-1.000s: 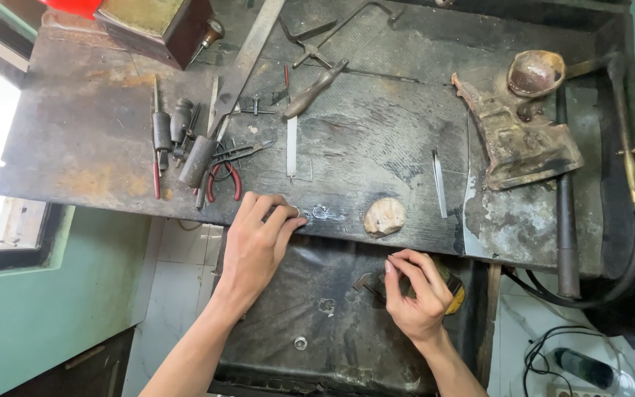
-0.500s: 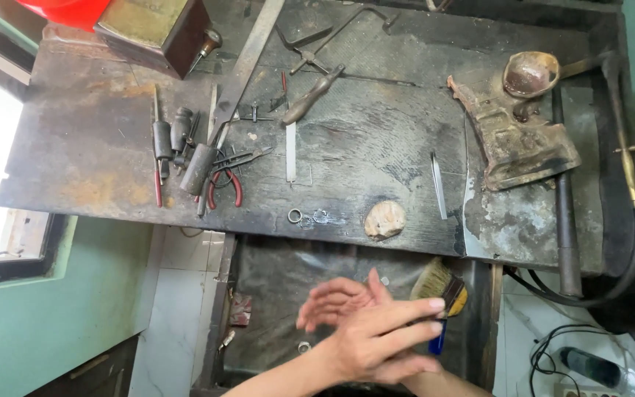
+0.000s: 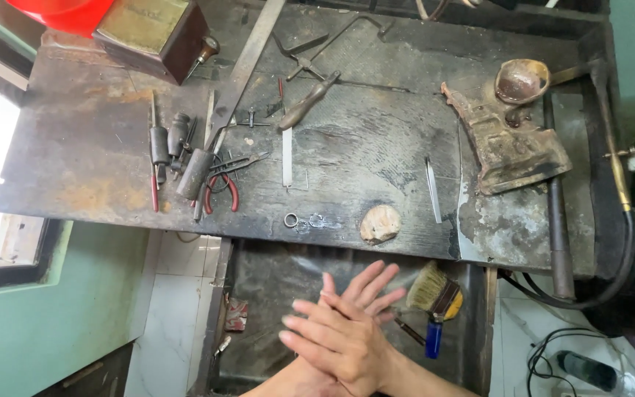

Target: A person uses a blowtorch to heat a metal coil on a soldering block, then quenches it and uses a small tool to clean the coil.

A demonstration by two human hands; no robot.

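Note:
My two hands are pressed together, palm on palm, over the open dark drawer (image 3: 259,294) below the bench. My right hand (image 3: 328,340) lies on top with its fingers pointing left. My left hand (image 3: 367,285) is under it, fingers spread up and to the right. Neither holds anything. A brush (image 3: 435,290) with a blue handle lies in the drawer just right of my hands. On the bench edge above them sit a small metal ring (image 3: 290,220), a thin wire ring (image 3: 316,220) and a pale round lump (image 3: 380,223).
The worn dark bench (image 3: 97,169) carries red-handled pliers (image 3: 222,191), several files and gravers, tweezers (image 3: 433,190), a rusty metal block (image 3: 512,147) with a small bowl (image 3: 522,79), and a wooden box (image 3: 152,29). A hose (image 3: 615,220) runs down the right side.
My left hand left the bench edge and my right hand left the brush. Both came together over the drawer. The small ring now shows on the bench edge.

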